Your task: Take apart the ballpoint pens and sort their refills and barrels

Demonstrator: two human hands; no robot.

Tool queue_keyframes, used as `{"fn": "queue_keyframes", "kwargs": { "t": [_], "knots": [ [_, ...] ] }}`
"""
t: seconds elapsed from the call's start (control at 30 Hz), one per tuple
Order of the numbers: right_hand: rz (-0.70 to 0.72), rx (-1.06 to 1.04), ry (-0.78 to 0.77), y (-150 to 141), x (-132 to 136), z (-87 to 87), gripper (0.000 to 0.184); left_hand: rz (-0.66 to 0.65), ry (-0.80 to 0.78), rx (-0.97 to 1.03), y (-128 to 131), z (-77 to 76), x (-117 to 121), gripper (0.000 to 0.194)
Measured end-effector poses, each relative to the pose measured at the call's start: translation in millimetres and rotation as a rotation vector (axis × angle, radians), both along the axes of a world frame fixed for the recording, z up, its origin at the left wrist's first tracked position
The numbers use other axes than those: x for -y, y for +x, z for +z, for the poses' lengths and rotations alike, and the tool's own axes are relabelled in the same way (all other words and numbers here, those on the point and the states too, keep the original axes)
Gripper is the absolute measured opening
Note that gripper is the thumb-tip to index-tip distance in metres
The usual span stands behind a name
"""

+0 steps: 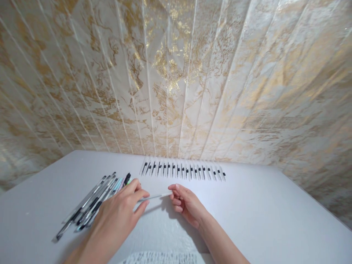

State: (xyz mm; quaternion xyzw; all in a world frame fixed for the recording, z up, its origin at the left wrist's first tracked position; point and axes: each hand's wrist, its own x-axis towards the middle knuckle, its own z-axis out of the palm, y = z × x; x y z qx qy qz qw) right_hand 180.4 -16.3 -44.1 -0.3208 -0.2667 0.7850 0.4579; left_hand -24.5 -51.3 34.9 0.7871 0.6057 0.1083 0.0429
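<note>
- Fingers (141, 209) of the left hand (119, 211) are nearly closed, thumb and forefinger pinching one end of a slim pen-like rod (155, 197), with the back of the hand turned up
- Thumb and forefinger of the right hand (188, 205) come together at the rod's other, whitish end; the remaining fingers curl loosely inward beneath, and the exact contact is too small to make out
- Between the two hands, the slim pen-like rod is held above the white table (255, 212), its long axis running crosswise, with the right-hand end slightly farther from the person than the left-hand end
- That right-hand end looks pale and narrow; which end is the writing tip, if either, cannot be told
- Beside the left hand and partly behind its wrist lies a bunch of pens (92, 203), mostly clear and black with a few pastel ones, their long axes slanting away toward the right
- Beyond the hands, a neat row of slender clear pieces with black parts (183, 171) stretches across near the table's far edge, lying side by side
- Near the bottom of the view sits a pale item with dark, dash-like markings (162, 258), cut off by the frame
- Behind the table hangs cream fabric with gold patterning (176, 73), creased lengthwise
</note>
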Motion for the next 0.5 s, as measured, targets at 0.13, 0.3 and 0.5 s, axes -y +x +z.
{"fn": "queue_keyframes", "kwargs": {
  "t": [0.13, 0.3, 0.5],
  "knots": [
    [0.052, 0.054, 0.036, -3.2, 2.0, 1.1, 0.038, -0.004, -0.056, -0.051, -6.8, 8.3, -2.2, 0.023],
    [-0.166, 0.098, 0.049, 1.9, -4.9, 2.5, 0.042, -0.008, -0.225, -0.054, -6.2, 10.0, -2.5, 0.02],
    [-0.118, 0.156, 0.067, 4.6, -4.4, 1.0, 0.042, -0.057, -0.28, 0.026, 11.5, 5.1, 3.8, 0.013]
  ]
}}
